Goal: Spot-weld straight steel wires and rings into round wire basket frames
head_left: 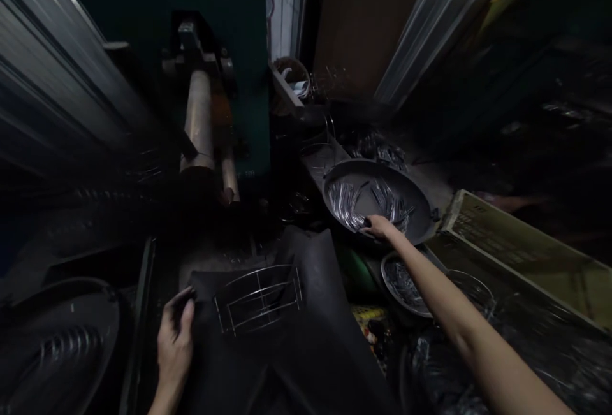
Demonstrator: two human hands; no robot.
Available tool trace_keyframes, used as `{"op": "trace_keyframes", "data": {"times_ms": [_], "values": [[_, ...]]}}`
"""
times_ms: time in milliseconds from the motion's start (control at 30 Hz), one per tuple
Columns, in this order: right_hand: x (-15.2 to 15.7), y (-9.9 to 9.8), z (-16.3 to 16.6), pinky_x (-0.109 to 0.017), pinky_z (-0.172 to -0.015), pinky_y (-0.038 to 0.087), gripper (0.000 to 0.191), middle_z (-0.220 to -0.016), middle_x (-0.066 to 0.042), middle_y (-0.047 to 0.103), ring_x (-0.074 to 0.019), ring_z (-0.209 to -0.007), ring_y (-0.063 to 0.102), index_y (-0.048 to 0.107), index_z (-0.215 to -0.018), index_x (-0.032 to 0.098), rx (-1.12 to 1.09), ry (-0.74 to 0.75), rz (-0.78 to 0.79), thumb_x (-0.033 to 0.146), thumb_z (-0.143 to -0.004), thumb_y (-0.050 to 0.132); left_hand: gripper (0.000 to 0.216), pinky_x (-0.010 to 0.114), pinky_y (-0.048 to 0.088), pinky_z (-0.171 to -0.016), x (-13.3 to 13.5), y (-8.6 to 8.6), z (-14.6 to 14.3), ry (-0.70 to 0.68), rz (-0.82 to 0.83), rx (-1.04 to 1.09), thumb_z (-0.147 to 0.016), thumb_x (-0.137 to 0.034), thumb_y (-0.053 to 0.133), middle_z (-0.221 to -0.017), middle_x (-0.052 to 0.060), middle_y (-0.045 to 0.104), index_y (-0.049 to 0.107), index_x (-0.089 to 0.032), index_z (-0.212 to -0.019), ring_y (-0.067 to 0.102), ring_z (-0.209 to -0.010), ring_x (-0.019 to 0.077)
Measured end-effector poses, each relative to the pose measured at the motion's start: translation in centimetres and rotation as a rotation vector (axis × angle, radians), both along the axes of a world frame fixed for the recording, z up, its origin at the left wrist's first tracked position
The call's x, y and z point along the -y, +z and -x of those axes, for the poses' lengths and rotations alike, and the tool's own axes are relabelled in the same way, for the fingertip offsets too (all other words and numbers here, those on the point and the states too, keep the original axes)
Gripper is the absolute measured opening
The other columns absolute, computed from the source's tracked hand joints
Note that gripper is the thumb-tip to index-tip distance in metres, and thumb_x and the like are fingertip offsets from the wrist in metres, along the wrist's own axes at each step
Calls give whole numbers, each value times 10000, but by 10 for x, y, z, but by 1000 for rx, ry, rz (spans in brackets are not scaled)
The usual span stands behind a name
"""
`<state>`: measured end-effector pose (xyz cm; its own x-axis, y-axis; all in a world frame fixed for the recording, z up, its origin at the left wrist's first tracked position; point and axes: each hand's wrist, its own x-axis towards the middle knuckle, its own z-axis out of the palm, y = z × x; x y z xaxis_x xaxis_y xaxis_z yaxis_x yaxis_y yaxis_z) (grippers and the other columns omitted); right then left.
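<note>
A wire frame (261,300) of thin, curved metal rods rests on the dark apron (315,326) over my lap. Left of the frame, my left hand (176,335) is raised with thumb and fingers apart; dark covering shows at its fingertips. My right arm stretches forward to a wide grey basin (415,211). At the basin's near edge, my right hand (380,227) has its fingers closed at the end of a bundle of metal wires (345,204). How many wires it grips is hidden. A second bundle lies at the right inside the basin.
A green machine (248,83) with a thick metal cylinder (198,115) stands ahead. To the right are a yellowish plastic crate (526,249) and a smaller bowl of metal pieces (404,284). Another dark basin (62,300) sits at lower left.
</note>
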<state>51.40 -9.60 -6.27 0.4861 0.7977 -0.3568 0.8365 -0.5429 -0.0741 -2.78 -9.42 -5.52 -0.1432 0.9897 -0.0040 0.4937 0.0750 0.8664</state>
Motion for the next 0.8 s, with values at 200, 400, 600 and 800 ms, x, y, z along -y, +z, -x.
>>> {"op": "trace_keyframes", "data": {"times_ms": [200, 400, 600, 800], "values": [[14, -24, -1, -297, -869, 401, 308, -1163, -160, 598, -248, -1084, 553, 591, -1148, 144, 37, 44, 14, 280, -899, 470, 428, 441, 420, -946, 9, 13, 15, 141, 8, -82, -775, -540, 498, -1039, 52, 624, 600, -204, -1019, 563, -1028, 265], [10, -21, -2, -298, -806, 419, 348, -1040, -212, 627, -263, -992, 594, 565, -1138, 73, 5, -25, 18, 301, -882, 503, 251, 355, 457, -898, -6, 54, -30, -73, -282, -47, -816, -388, 520, -964, 33, 600, 597, -193, -956, 580, -934, 197], [13, -7, 7, -274, -853, 390, 215, -1044, -147, 649, -240, -1032, 574, 647, -988, 131, -127, -45, -77, 207, -798, 580, 147, 324, 467, -869, -3, 73, -64, -231, -490, 49, -832, -237, 528, -968, 31, 573, 588, -194, -959, 572, -928, 168], [6, 39, 16, -332, -746, 431, 187, -822, -147, 611, -227, -775, 597, 548, -899, 115, -212, -302, -432, 221, -890, 395, 164, 293, 495, -787, 8, 97, -91, -409, -427, 90, -860, -245, 489, -912, 36, 621, 624, -206, -944, 608, -859, 167]]}}
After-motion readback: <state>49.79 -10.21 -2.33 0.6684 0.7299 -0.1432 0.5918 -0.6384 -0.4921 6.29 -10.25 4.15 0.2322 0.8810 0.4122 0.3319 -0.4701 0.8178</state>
